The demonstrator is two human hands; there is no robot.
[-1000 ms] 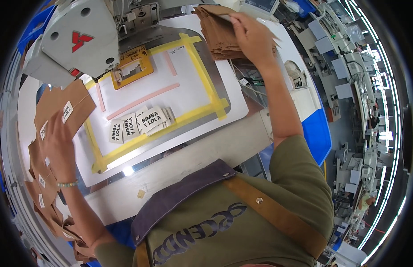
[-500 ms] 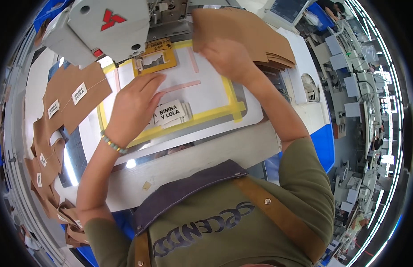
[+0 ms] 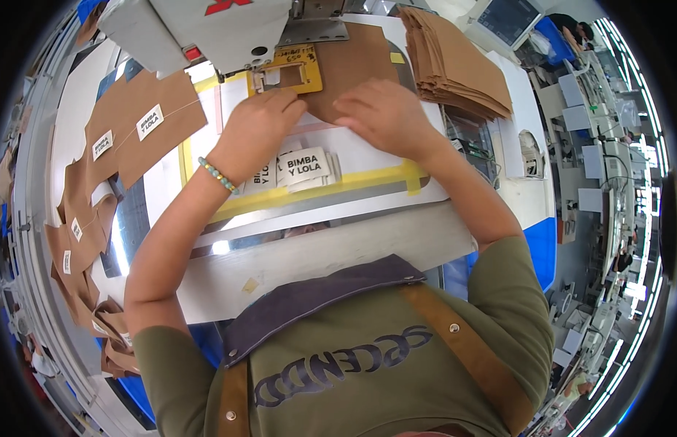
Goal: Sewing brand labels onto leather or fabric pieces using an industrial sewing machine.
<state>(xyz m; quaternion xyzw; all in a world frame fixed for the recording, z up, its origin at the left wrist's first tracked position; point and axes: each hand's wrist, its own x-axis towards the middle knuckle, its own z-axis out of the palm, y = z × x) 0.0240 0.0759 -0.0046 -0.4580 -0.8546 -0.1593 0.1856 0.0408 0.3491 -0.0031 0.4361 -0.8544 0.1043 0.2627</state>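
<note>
Swung in from the right since half a second ago: a single brown cut panel (image 3: pixel 364 58), now on the white board (image 3: pixel 368 156), left side meeting the yellow sewing frame (image 3: pixel 314 73), apparently for squaring up. At the frame's near edge: the left hand (image 3: pixel 258 127), fingers bent and close together; impossible to tell whether clamped on anything. Over the panel's near edge: the right hand (image 3: pixel 389 120), fingers slightly curled, seemingly to steady the material; hard to tell if pinching or merely resting. Between the forearms, within easy reach, a heap of white printed labels (image 3: pixel 303 166). To the right, neatly piled, probably for picking off singly: a stack of brown panels (image 3: pixel 459 65). At left, spread out: labelled brown pieces (image 3: pixel 174 116), beside the white sewing-machine head (image 3: pixel 200 44).
</note>
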